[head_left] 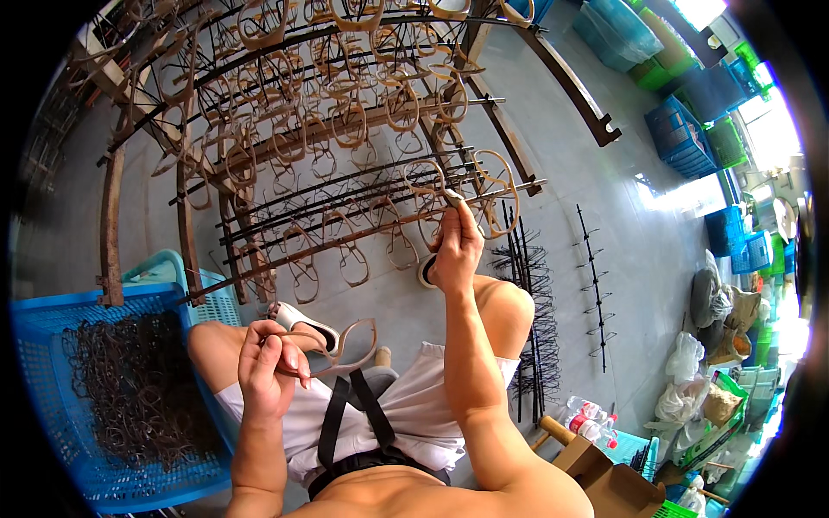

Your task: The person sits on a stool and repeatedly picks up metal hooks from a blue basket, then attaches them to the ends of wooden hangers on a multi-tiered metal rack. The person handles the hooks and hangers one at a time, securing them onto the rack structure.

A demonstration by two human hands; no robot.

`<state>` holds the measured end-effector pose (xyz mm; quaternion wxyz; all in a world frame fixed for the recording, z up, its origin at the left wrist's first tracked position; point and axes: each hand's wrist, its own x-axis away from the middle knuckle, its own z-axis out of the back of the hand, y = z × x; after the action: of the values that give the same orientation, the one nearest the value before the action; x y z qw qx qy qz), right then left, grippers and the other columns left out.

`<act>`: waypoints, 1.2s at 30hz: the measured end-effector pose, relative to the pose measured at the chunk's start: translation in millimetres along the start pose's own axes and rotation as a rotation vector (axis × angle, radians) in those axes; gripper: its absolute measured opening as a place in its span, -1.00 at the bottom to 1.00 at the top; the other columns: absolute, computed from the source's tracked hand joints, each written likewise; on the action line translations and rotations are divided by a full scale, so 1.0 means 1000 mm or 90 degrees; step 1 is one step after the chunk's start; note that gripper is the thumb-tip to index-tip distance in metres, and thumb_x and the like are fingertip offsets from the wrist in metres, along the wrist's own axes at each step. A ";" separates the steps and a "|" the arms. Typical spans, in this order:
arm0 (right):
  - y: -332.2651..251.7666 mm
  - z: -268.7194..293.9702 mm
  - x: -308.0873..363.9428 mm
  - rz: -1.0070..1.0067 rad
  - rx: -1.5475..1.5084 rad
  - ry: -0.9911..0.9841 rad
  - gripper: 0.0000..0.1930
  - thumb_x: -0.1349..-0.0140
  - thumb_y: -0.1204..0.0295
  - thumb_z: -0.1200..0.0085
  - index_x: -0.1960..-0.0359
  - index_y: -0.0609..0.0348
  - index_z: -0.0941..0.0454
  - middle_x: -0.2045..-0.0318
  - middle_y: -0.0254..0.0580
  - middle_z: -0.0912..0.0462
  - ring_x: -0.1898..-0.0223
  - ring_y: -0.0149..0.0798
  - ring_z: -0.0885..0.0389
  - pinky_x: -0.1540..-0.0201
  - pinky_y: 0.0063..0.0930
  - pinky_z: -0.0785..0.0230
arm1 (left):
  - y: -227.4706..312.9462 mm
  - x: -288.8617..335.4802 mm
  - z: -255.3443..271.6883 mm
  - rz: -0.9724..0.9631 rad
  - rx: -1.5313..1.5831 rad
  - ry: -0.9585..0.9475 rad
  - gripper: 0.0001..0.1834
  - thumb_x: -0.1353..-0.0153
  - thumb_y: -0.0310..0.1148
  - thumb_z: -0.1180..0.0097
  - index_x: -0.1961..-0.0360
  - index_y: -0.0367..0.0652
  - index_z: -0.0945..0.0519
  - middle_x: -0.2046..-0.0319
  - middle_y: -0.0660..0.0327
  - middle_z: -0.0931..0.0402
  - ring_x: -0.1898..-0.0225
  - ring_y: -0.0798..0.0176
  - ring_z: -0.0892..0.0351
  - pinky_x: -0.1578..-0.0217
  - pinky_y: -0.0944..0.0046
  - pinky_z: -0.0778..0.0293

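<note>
- Here is the right hand (458, 246), raised at the front of the rack, thumb and fingers pinched together on a thin tan double-looped frame (515, 194); that grip is clamped.
- That frame sits by the right end of the rack's low front rod (276, 266), one loop on either side of the fingers; whether it touches the rod, I cannot tell.
- Down to the left, the left hand (275, 363) has its grip closed on a second tan frame, curved and slim (338, 345), held over the lap with its loop pointing right.
- Filling the view ahead: a brown, worn-looking rack (112, 216), its rods hung with many more tan looped frames (352, 263).
- By the left knee, a blue plastic mesh basket (39, 345), loaded with dark, tangled wiry pieces (138, 388).
- Over on the grey floor (630, 250), right of the rack, lie a bundle of black spiky rods (527, 328) and one separate black spiked rod (591, 285).
</note>
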<state>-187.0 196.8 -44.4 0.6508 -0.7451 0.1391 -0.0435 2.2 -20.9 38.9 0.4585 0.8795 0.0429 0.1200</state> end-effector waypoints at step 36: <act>-0.012 -0.011 -0.015 -0.197 -0.453 0.153 -0.87 -0.33 0.41 0.17 0.18 0.14 -0.38 0.67 -0.41 -0.28 0.81 -0.52 -0.10 0.84 -0.65 0.02 | 0.005 -0.002 0.003 -0.014 -0.005 0.048 -0.85 -0.32 -0.29 0.14 0.19 -0.12 -0.33 0.62 0.33 -0.31 0.66 0.39 -0.37 0.76 0.42 -0.33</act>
<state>-202.6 191.6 -29.6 0.3172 -0.9257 0.1067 -0.1764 0.7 -26.8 40.5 0.4611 0.8721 0.0690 0.1485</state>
